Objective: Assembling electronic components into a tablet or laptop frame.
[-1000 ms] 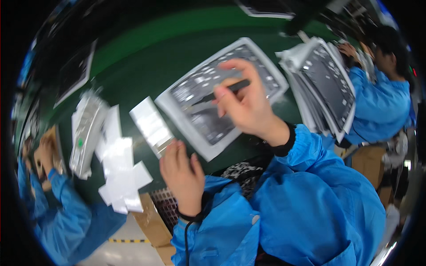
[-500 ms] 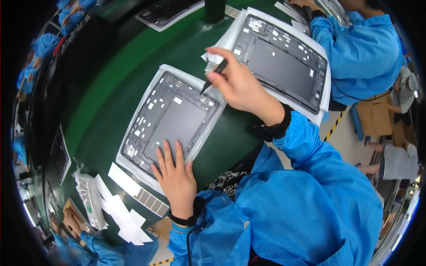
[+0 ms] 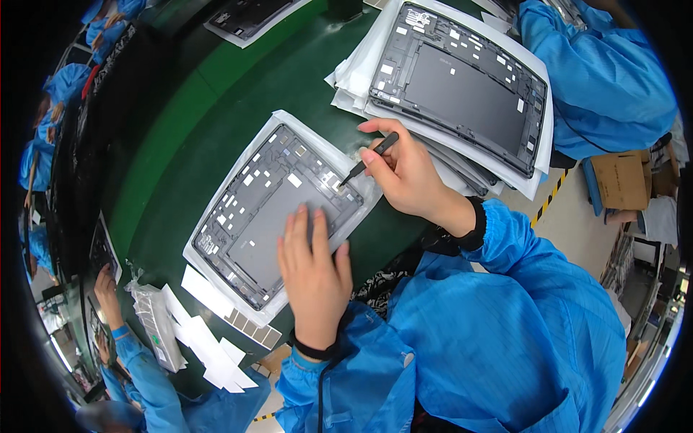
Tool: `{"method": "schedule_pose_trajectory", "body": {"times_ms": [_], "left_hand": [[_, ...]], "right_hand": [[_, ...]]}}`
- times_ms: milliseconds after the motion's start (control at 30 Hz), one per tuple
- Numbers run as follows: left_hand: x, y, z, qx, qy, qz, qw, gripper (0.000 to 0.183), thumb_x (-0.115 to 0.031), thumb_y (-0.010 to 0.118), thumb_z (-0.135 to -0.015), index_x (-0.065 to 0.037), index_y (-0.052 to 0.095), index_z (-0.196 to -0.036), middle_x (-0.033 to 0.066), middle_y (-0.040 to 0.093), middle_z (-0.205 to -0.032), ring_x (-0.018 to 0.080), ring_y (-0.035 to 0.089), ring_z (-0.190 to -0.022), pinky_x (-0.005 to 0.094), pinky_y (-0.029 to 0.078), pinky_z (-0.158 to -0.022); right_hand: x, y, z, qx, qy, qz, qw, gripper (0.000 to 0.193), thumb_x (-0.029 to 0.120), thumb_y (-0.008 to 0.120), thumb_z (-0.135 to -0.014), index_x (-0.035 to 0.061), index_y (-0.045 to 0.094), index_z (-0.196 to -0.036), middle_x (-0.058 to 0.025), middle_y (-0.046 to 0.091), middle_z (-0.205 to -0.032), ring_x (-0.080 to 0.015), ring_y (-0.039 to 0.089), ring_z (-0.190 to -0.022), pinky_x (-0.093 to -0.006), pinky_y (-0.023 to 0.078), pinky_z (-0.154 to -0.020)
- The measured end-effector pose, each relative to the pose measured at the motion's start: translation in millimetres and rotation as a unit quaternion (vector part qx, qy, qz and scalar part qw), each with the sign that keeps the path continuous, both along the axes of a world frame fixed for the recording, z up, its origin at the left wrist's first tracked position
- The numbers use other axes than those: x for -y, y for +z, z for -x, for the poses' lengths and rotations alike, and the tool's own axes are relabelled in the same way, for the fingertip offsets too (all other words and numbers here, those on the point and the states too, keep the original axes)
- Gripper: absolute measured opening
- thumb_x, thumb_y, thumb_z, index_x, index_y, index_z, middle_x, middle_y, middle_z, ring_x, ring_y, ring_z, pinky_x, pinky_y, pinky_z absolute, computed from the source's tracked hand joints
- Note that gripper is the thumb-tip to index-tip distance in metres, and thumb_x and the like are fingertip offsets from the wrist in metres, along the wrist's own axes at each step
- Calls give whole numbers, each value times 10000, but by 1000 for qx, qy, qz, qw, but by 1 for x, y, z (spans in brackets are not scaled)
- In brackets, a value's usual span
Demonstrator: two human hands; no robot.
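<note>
A dark grey tablet back housing [image 3: 271, 224], dotted with small white stickers, lies on a white sheet [image 3: 189, 249] in front of me. My left hand [image 3: 315, 278] rests on its lower part, palm down with the fingers stretched out. Between thumb and fingers, my right hand [image 3: 411, 173] holds a black pen-like tool, seemingly tweezers [image 3: 369, 160]. The tool's tip points at the housing's right corner, by a small pale piece there. Whether the tip touches it, I cannot tell.
Right of it, a stack of similar housings [image 3: 462, 94] with white sheets stands on the green table [image 3: 155, 191]. At the lower left lie white paper strips [image 3: 209, 346], a plastic-wrapped pack [image 3: 155, 325] and a strip with grey squares [image 3: 253, 328]. Co-workers in blue [image 3: 599, 79] sit on both sides.
My right hand has moved down with the tool, whose tip is now at the housing's right corner. My left hand has slid up and inward on the housing. A co-worker's arm reaches in at left.
</note>
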State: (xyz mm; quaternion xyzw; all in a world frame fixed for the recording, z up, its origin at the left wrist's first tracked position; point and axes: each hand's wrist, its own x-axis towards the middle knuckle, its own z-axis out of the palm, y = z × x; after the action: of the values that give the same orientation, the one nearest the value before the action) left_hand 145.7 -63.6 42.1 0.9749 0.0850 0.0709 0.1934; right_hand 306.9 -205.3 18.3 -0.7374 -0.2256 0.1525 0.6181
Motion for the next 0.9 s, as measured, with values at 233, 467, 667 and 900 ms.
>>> {"method": "schedule_pose_trajectory", "body": {"times_ms": [233,467,667,900], "left_hand": [[10,-14,-17,-16,-2,29,999,615,-147,673,-887,44,433,-1419,244,413,-1487,420,411,-1374,489,351,-1124],[11,-14,-17,-19,-2,21,1000,629,-148,670,-889,47,415,-1430,250,402,-1496,413,402,-1386,485,358,-1123],[9,-14,-18,-14,-2,21,1000,627,-137,663,-893,49,407,-1435,256,404,-1490,422,408,-1374,472,366,-1119],[9,-18,-20,3,-6,11,1000,628,-136,673,-887,39,414,-1432,255,414,-1481,426,427,-1352,458,386,-1102]], "right_hand": [[-6,-6,4,72,-11,-23,997,258,80,591,-962,-1,479,-1179,-79,609,-657,-137,580,-535,-286,404,-494],[-5,1,9,95,-9,-10,995,215,71,598,-955,-2,477,-1116,-109,632,-699,-198,645,-580,-316,451,-508],[-9,-1,1,89,3,-12,996,191,65,595,-953,-5,479,-1088,-110,606,-678,-194,607,-570,-318,436,-519],[-9,-2,-4,105,13,-21,994,174,59,591,-950,-8,481,-1066,-121,609,-663,-219,607,-561,-327,435,-522]]}}
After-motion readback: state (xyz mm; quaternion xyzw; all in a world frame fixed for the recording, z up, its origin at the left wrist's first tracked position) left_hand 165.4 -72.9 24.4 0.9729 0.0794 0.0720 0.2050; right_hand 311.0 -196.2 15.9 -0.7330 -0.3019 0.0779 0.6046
